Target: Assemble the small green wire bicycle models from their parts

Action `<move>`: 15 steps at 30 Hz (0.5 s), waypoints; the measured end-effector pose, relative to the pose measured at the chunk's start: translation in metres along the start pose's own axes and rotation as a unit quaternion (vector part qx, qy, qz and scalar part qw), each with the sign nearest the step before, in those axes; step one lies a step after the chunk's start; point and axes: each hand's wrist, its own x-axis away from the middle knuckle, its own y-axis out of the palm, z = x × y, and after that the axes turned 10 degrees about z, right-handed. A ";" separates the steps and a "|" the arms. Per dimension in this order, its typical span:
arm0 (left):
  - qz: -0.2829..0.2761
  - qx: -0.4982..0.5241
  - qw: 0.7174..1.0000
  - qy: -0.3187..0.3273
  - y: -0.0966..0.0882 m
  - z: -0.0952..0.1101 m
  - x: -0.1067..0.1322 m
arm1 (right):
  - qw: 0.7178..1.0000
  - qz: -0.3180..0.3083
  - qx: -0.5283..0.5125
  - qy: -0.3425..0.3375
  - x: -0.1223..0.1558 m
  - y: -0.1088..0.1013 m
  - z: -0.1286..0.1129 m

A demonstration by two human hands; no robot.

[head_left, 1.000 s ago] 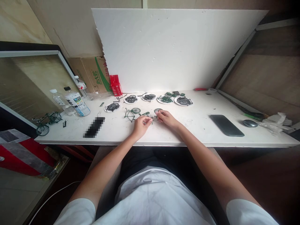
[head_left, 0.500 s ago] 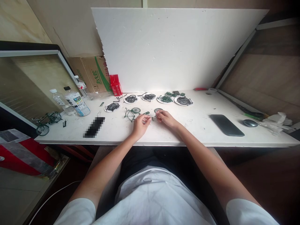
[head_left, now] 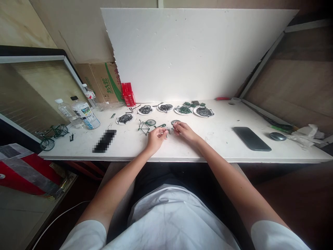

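My left hand [head_left: 156,137] and my right hand [head_left: 183,131] meet over the white table [head_left: 208,146], both pinched on a small dark metal part [head_left: 170,131] held between their fingertips. Just beyond my left hand lies a partly built green model bicycle frame with a wheel [head_left: 145,125]. A single small wheel [head_left: 175,122] lies just past my right hand. Further back, several white dishes of dark and green small parts [head_left: 165,108] stand in a row.
A finished green model bicycle [head_left: 52,136] stands at the table's left edge by water bottles [head_left: 85,114]. A dark pixelated object [head_left: 104,141] lies left of my hands. A black phone [head_left: 251,139] and a mouse [head_left: 277,136] lie at right. A red box [head_left: 128,94] leans on the white board.
My hands have stayed over the same spot; the fingers have shifted slightly on the small part, drawing closer together.
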 end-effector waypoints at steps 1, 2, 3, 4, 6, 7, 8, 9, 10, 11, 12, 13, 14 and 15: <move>0.000 0.000 1.000 -0.004 0.000 0.000 0.000 | 1.000 0.002 0.000 0.000 0.000 0.000 0.000; 0.000 0.000 1.000 -0.008 0.000 0.001 -0.001 | 1.000 0.003 0.002 -0.001 0.000 0.000 -0.001; 0.000 0.001 1.000 -0.012 -0.001 0.001 -0.001 | 1.000 0.004 0.005 -0.001 0.000 0.000 -0.001; 0.000 0.002 1.000 -0.016 -0.001 0.001 -0.001 | 1.000 0.004 0.008 -0.001 0.000 0.000 -0.001; -0.001 0.002 1.000 -0.021 -0.001 0.002 -0.001 | 1.000 0.004 0.012 -0.001 0.000 -0.001 -0.001; -0.003 0.003 1.000 -0.022 -0.001 0.002 -0.001 | 1.000 0.004 0.012 -0.003 0.000 -0.001 -0.001; -0.004 0.004 1.000 -0.023 -0.001 0.001 -0.001 | 1.000 0.004 0.013 -0.005 0.000 -0.001 0.000; -0.005 0.005 1.000 -0.023 -0.001 0.001 -0.001 | 1.000 0.002 0.013 -0.008 0.000 -0.001 0.000; -0.004 0.008 1.000 -0.023 -0.001 0.001 0.000 | 1.000 0.001 0.013 -0.011 0.000 -0.001 0.000; -0.003 0.011 1.000 -0.021 -0.002 0.001 0.000 | 1.000 -0.002 0.015 -0.013 0.000 -0.001 0.000; -0.003 0.013 1.000 -0.021 -0.002 0.001 0.000 | 1.000 -0.005 0.017 -0.014 0.000 -0.001 -0.001; -0.002 0.015 1.000 -0.022 -0.002 0.001 0.000 | 1.000 -0.007 0.018 -0.013 0.000 -0.001 -0.001; -0.002 0.016 1.000 -0.023 -0.002 0.001 0.000 | 1.000 -0.007 0.018 -0.011 0.001 0.000 -0.002; -0.002 0.017 1.000 -0.025 -0.001 0.001 0.000 | 1.000 -0.008 0.019 -0.010 0.001 0.000 -0.003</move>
